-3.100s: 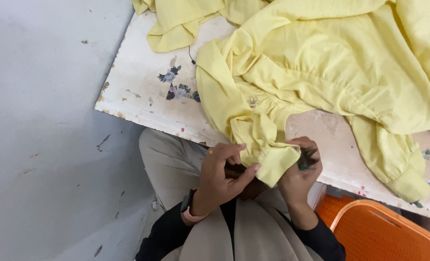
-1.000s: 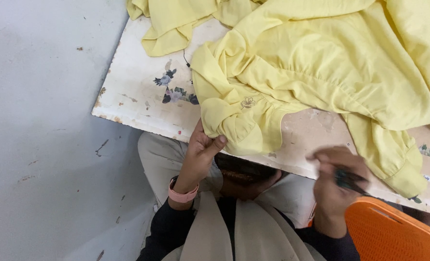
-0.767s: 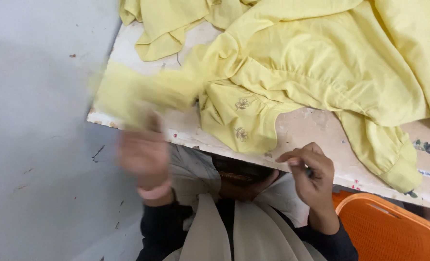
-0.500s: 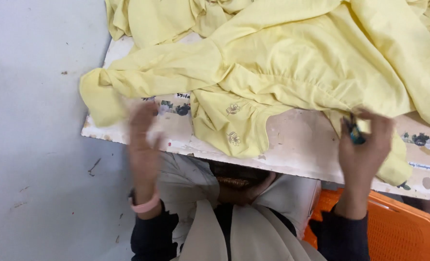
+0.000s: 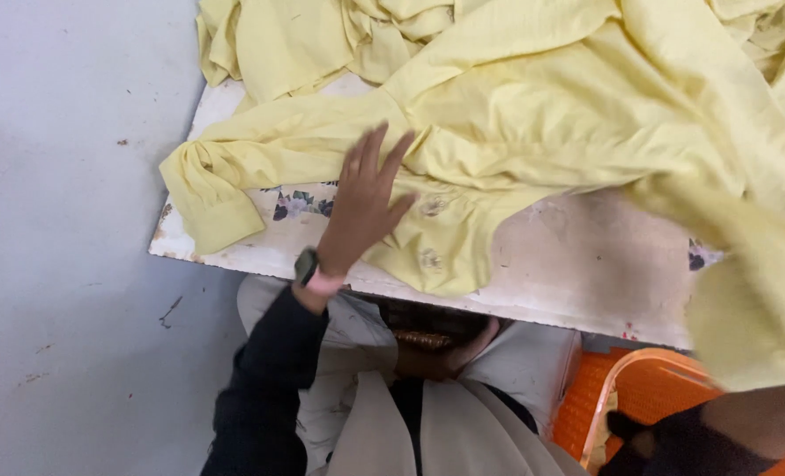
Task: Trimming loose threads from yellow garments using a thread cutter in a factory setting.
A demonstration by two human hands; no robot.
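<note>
A large pale yellow garment (image 5: pixel 533 115) lies crumpled across a worn white board (image 5: pixel 577 264) resting over my lap. My left hand (image 5: pixel 366 203) lies flat on the cloth with its fingers spread, next to the button placket and just right of a sleeve with a cuff (image 5: pixel 207 198) stretched out to the left. At the right, another yellow sleeve (image 5: pixel 749 300) is lifted off the board and blurred. It covers my right hand; only the wrist and dark sleeve (image 5: pixel 745 427) show below it.
An orange plastic basket (image 5: pixel 599 397) stands at the lower right beside my knee. Grey floor (image 5: pixel 57 264) lies to the left of the board. More yellow fabric is heaped at the board's far edge.
My left hand threw one sleeve out to the left and now rests flat on the cloth. My right hand, earlier holding a small dark tool, has swung right and lifted the other sleeve.
</note>
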